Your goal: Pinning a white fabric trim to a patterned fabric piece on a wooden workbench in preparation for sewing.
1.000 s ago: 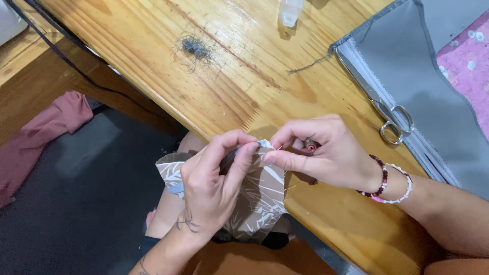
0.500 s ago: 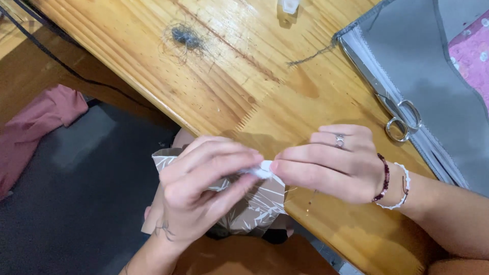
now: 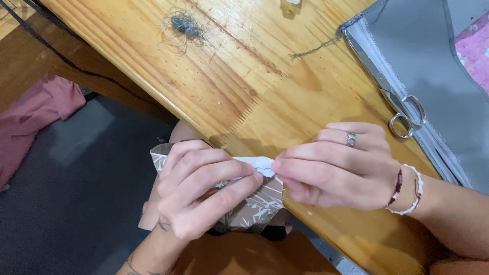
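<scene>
- Head view, looking down over a wooden table point(image 3: 244, 97) whose edge runs slantwise from upper left to lower right.
- Two hands work at that edge, fingertips meeting over one piece of brown cloth point(image 3: 254, 209) printed with pale leaf sprigs.
- The left hand point(image 3: 201, 196) is curled with its fingers pressed down on the cloth's white folded edge point(image 3: 257, 164); closed on the cloth.
- The right hand point(image 3: 333, 165) comes in from the right, forefinger and thumb pinched together on that same white edge, just where the left fingertips end. Whether a needle or thread sits in the pinch cannot be told.
- The cloth hangs off the table edge over the person's lap, partly hidden beneath both hands.
- One ring point(image 3: 351, 139) shows on the right hand.
- Two bracelets circle the right wrist: one dark red point(image 3: 397, 182), one of white beads point(image 3: 415, 191).
- One pair of steel scissors point(image 3: 392, 94) lies on the table to the right, well apart from the hands, blades pointing up and away, resting on the edge of a grey fabric point(image 3: 433, 66).
- One pink patterned fabric point(image 3: 476, 48) shows at the far right corner.
- One tangle of dark thread point(image 3: 184, 24) lies on the table at top, and one loose grey thread point(image 3: 313, 48) trails from the grey fabric's corner.
- One dull pink cloth point(image 3: 35, 109) lies on the dark floor point(image 3: 76, 203) at left.
- One small clear object point(image 3: 290, 5) sits at the top edge, cut off by the frame.
</scene>
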